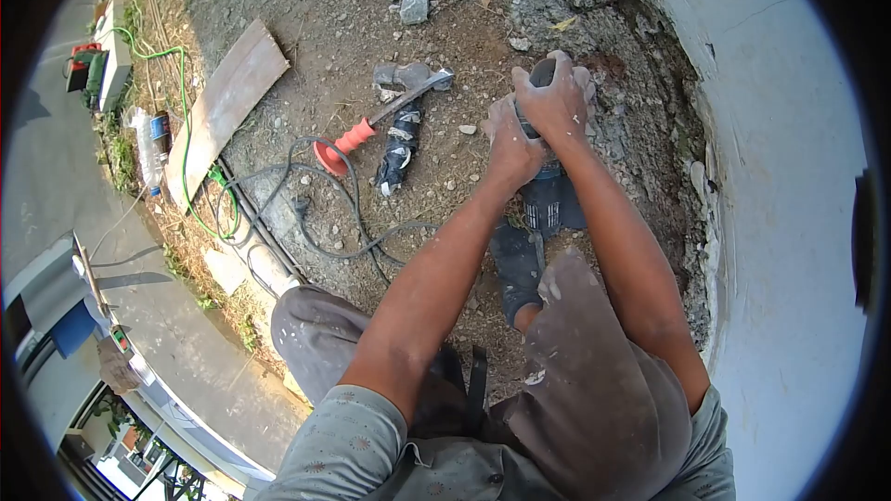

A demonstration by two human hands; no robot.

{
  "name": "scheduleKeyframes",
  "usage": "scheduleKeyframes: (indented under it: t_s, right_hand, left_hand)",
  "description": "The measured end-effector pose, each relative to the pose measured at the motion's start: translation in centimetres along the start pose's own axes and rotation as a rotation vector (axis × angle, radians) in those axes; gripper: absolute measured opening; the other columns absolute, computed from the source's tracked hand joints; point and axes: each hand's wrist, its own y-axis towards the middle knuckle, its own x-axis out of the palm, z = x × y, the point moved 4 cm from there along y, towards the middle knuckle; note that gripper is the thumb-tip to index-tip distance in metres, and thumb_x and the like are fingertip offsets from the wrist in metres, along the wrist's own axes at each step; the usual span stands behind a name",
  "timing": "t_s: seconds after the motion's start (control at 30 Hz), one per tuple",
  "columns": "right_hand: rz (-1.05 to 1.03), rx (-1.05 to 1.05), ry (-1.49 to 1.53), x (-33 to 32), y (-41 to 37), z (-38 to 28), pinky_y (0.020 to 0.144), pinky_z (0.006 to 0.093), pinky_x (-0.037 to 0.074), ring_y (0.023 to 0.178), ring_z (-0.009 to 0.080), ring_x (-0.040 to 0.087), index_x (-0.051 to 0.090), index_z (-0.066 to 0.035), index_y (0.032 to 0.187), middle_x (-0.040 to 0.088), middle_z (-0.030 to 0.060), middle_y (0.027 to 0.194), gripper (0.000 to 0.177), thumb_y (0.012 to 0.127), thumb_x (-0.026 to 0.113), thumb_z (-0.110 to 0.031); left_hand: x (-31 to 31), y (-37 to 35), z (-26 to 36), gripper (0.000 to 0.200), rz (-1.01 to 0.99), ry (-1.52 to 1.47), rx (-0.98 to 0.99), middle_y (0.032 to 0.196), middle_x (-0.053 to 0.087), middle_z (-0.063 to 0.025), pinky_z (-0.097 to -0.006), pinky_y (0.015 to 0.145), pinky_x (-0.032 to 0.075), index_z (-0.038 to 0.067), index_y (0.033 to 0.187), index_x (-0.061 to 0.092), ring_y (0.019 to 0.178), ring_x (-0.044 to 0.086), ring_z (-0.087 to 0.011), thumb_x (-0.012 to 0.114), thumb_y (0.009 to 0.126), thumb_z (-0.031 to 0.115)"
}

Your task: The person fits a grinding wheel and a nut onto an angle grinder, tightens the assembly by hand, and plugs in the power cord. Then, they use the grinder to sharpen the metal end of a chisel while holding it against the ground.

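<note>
A dark blue-black power drill (549, 197) with vent slots lies lengthwise between my forearms, its near end by my knee and shoe. My left hand (513, 147) is closed around the side of its dark front end. On the far side, my right hand (555, 100) grips the same end, fingers curled over the tip. The exact grip point is partly hidden by the fingers. Left of the hands lies a hammer (399, 144), its handle wrapped in black tape. Across it rests a chisel (394, 113) with a red hand guard.
A grey cable (357, 213) loops over the dirt. A wooden board (227, 102), a green cord (186, 130) and plastic bottles (148, 144) lie at left. Rough broken masonry (640, 111) meets a white wall (780, 176) at right. Stones (415, 3) lie ahead.
</note>
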Motion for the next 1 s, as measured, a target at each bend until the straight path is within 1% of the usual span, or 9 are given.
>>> scheduleKeyframes:
  t_s: [0.13, 0.23, 0.43, 0.57, 0.6, 0.7, 0.73, 0.97, 1.0]
  right_hand:
    - [0.063, -0.124, -0.019, 0.4, -0.1, 0.0, 0.094, 0.0538, 0.046, 0.113, 0.0408, 0.052, 0.055, -0.017, 0.13, 0.054, 0.0165, 0.118, 0.058, 0.077, 0.07, -0.035]
    - [0.073, -0.172, 0.0, -0.1, -0.6, -0.4, 0.092, 0.0523, 0.047, 0.111, 0.0394, 0.053, 0.058, -0.017, 0.126, 0.055, 0.0145, 0.114, 0.057, 0.074, 0.073, -0.034]
    - [-0.016, -0.926, -0.025, -1.1, 0.0, -0.5, 0.094, 0.0525, 0.044, 0.109, 0.0384, 0.052, 0.062, -0.017, 0.123, 0.055, 0.0145, 0.113, 0.057, 0.07, 0.075, -0.032]
    - [-0.086, -1.157, 0.043, -3.4, -0.5, -0.2, 0.099, 0.0574, 0.038, 0.124, 0.0389, 0.049, 0.06, -0.019, 0.131, 0.052, 0.0195, 0.135, 0.075, 0.069, 0.08, -0.056]
    - [-0.099, -1.118, 0.189, -4.6, -0.6, -0.3, 0.098, 0.055, 0.04, 0.121, 0.0362, 0.052, 0.065, -0.015, 0.125, 0.056, 0.0155, 0.131, 0.074, 0.068, 0.082, -0.059]
    - [0.051, -0.662, 0.003, -5.4, 0.2, 2.6, 0.097, 0.0522, 0.043, 0.114, 0.0343, 0.057, 0.071, -0.01, 0.113, 0.063, 0.0123, 0.12, 0.06, 0.072, 0.083, -0.051]
    - [-0.078, -0.59, -0.001, -5.2, 0.0, 2.6, 0.095, 0.0493, 0.045, 0.108, 0.0322, 0.06, 0.073, -0.005, 0.103, 0.066, 0.0101, 0.108, 0.045, 0.077, 0.082, -0.041]
    - [0.123, -0.911, 0.182, -5.7, -0.4, 2.5, 0.092, 0.0442, 0.049, 0.106, 0.0336, 0.06, 0.074, -0.006, 0.105, 0.065, 0.0119, 0.108, 0.023, 0.085, 0.073, -0.016]
    - [0.013, -0.76, 0.159, -5.5, -0.3, 2.6, 0.094, 0.044, 0.048, 0.109, 0.0344, 0.059, 0.074, -0.008, 0.105, 0.064, 0.0125, 0.113, 0.022, 0.083, 0.071, -0.013]
  left_hand:
    - [-0.8, 0.6, -0.7, 0.072, -0.093, -0.096, -0.02, 0.129, 0.054, -0.0262, -0.0488, 0.107, 0.038, -0.003, 0.134, 0.049, 0.122, 0.051, -0.0432, 0.079, 0.073, 0.02]
    - [-1.1, 0.5, -1.1, 0.079, -0.152, -0.127, -0.035, 0.131, 0.053, -0.0263, -0.0496, 0.108, 0.037, -0.003, 0.137, 0.046, 0.124, 0.049, -0.045, 0.081, 0.071, 0.023]
    - [-3.3, 1.2, -0.4, 0.063, -0.312, -0.205, -0.023, 0.119, 0.064, -0.0205, -0.0447, 0.1, 0.047, 0.0, 0.125, 0.059, 0.114, 0.061, -0.0363, 0.083, 0.07, 0.018]
    - [-1.2, 1.7, -3.2, 0.069, -0.22, -0.225, 0.009, 0.118, 0.063, -0.0207, -0.0473, 0.099, 0.047, 0.003, 0.125, 0.061, 0.111, 0.06, -0.0392, 0.088, 0.066, 0.024]
    - [-1.5, 1.3, -3.2, 0.068, -0.199, -0.226, 0.021, 0.116, 0.064, -0.0201, -0.0462, 0.097, 0.048, 0.002, 0.123, 0.062, 0.108, 0.062, -0.038, 0.089, 0.065, 0.024]
    - [-3.0, 0.9, -0.5, 0.066, -0.262, -0.341, -0.126, 0.112, 0.064, -0.0184, -0.0433, 0.093, 0.051, 0.002, 0.119, 0.064, 0.104, 0.063, -0.0339, 0.09, 0.064, 0.027]
    - [-3.1, 0.9, -0.3, 0.068, -0.286, -0.335, -0.156, 0.112, 0.064, -0.0178, -0.0429, 0.095, 0.05, 0.002, 0.12, 0.064, 0.105, 0.062, -0.0316, 0.091, 0.064, 0.028]
    - [-2.2, 1.1, -1.4, 0.069, -0.277, -0.354, -0.134, 0.114, 0.063, -0.0179, -0.0433, 0.097, 0.048, 0.002, 0.122, 0.062, 0.108, 0.062, -0.0324, 0.091, 0.066, 0.028]
    - [-2.3, 1.1, -1.3, 0.069, -0.286, -0.346, -0.137, 0.115, 0.063, -0.0181, -0.0433, 0.098, 0.048, 0.002, 0.122, 0.062, 0.109, 0.061, -0.0326, 0.091, 0.066, 0.028]
